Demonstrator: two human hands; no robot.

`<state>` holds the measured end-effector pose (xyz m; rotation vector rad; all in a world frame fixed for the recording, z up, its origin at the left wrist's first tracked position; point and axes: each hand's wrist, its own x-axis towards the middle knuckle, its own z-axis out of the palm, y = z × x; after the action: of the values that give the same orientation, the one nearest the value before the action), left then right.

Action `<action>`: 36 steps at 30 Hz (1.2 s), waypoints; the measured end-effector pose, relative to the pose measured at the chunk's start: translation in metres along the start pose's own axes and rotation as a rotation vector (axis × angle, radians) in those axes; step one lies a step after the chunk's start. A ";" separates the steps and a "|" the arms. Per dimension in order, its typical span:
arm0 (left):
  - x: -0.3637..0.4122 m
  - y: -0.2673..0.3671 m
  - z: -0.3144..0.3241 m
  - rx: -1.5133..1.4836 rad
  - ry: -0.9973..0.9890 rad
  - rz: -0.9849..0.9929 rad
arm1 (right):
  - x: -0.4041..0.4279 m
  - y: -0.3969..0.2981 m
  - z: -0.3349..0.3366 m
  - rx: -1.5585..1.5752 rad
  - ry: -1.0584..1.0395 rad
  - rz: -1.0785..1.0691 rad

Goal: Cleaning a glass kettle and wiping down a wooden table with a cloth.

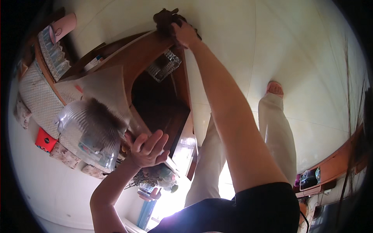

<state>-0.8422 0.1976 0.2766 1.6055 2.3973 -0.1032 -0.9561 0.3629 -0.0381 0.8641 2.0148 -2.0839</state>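
My right hand [185,33] grips a bunched dark brown cloth [164,21] against the far corner of a brown wooden coffee table [145,48]. My left hand [150,148] is raised near the table's side edge, fingers apart, with nothing in it. Whether it touches the edge I cannot tell. Left of that hand, a clear ridged plastic cover or container [87,128] is on the tabletop, next to a blurred brown fuzzy thing [107,113]. Inside the table's open shelf sits a cut-glass dish [165,65].
A quilted sofa [40,84] with a red cushion or packet [46,139] runs along the left. Behind the table stands a pink bin [64,26]. Pale tiled floor [233,35] lies to the right, under my slippered foot [274,88]. A wooden cabinet [335,163] is at lower right.
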 end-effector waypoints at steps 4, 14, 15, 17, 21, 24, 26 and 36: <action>0.001 -0.004 -0.003 0.009 -0.003 0.082 | 0.029 0.030 -0.012 -0.177 -0.055 0.126; 0.004 -0.005 -0.003 0.014 0.013 0.108 | 0.027 0.053 -0.005 -0.136 0.145 0.181; 0.004 -0.004 -0.001 0.014 0.015 0.110 | 0.019 0.054 -0.001 -0.065 0.216 0.218; 0.006 -0.004 0.003 -0.002 0.037 0.104 | 0.002 0.069 0.003 0.058 0.226 0.253; 0.007 -0.001 0.001 0.005 0.014 0.116 | -0.048 0.086 0.031 0.521 0.265 0.288; 0.002 -0.003 -0.003 0.020 0.023 0.028 | -0.089 0.060 0.030 0.175 0.017 0.194; 0.008 -0.004 -0.004 0.046 -0.002 0.084 | -0.100 0.069 0.019 0.205 -0.018 0.215; 0.004 0.001 0.000 0.000 0.048 0.012 | -0.236 0.104 0.040 0.127 -0.181 0.427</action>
<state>-0.8430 0.2017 0.2757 1.6405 2.4223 -0.0629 -0.7249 0.2434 -0.0212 0.9820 1.4668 -1.9749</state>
